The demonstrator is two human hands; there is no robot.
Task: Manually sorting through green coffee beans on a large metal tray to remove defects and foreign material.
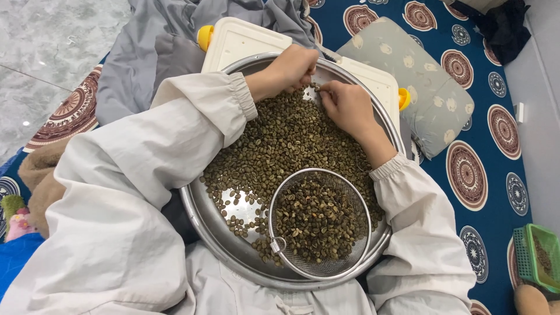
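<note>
A dark blue mat [496,192] patterned with round medallions covers the floor, and a grey cloth [169,41] is heaped at its far side. On the mat lies a pale grey cushion [420,87] with a light flower print, just beside a white board [239,41] with yellow knobs at its edges. A wide, shallow metal pan [204,224] rests over that board, in front of the person in white sleeves, and greenish coffee beans [286,137] fill most of it. In the near part of the pan sits a round wire-mesh sieve [319,223], also holding beans. A green basket [539,256] stands well apart at the right edge. At the far rim of the pan the two hands meet over the beans: the left hand [291,70] is curled, its fingertips pinched down among the beans, and the right hand [347,105] is likewise half closed, fingers bent onto the beans close beside the left
</note>
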